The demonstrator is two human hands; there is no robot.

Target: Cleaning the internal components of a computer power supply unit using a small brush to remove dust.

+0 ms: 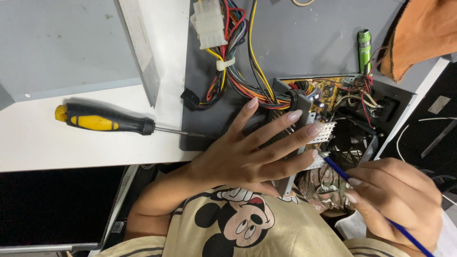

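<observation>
My left hand lies flat, fingers spread, on the grey metal casing of an opened computer power supply. My right hand grips a thin blue brush like a pen. The brush's tip touches the perforated metal edge of the casing, right by my left fingertips. Inside the unit a yellow circuit board and a black fan show. A bundle of coloured wires runs from the unit up to a white plastic connector.
A screwdriver with a black and yellow handle lies on the white table to the left. A green cylindrical torch and an orange cloth sit at the upper right. A grey metal cover fills the upper left.
</observation>
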